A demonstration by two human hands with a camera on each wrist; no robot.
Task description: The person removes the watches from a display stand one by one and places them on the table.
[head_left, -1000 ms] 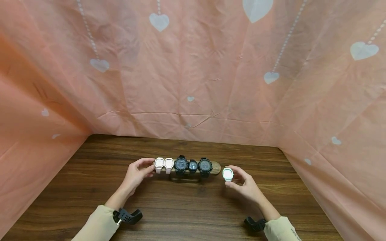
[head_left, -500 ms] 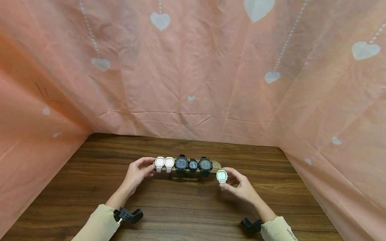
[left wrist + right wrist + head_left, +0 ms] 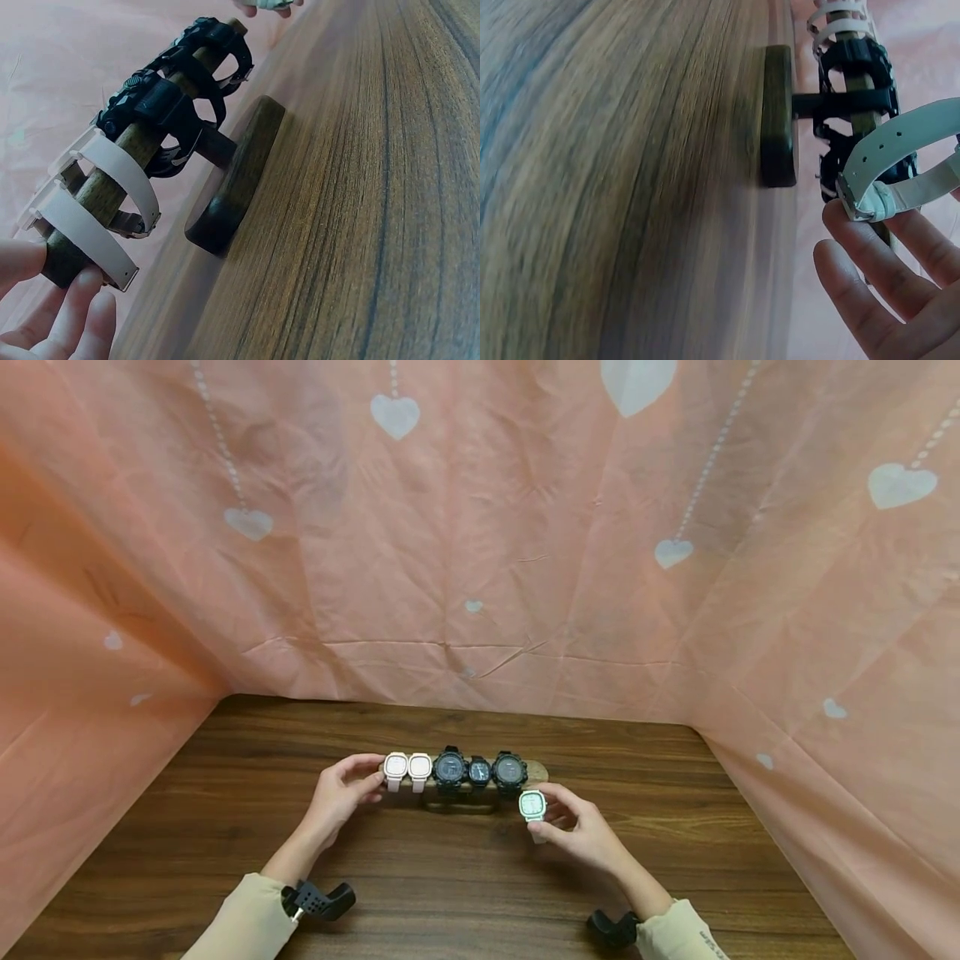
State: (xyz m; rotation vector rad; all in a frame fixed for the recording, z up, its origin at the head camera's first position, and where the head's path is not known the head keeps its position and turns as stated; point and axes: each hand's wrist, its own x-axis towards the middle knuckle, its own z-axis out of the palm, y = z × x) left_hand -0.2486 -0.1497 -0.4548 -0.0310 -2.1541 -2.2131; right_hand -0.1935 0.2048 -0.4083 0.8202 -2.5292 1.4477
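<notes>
A wooden watch stand carries two pink watches at its left, then three black watches. My left hand holds the bar's left end; in the left wrist view the thumb and fingers pinch the wood beside the outermost pink strap. A pale green watch is held by its edges in my right hand, just in front of the stand's right end. In the right wrist view its buckled strap forms a loop around no bar, and part of the hand is out of frame.
The stand's wooden base rests on the brown wood-grain table. Pink curtains with white hearts enclose the table's back and sides. A black camera mount sits on each wrist.
My right hand has moved left and slightly nearer to me with the pale green watch, from beyond the stand's right end to in front of it. The left hand stays put.
</notes>
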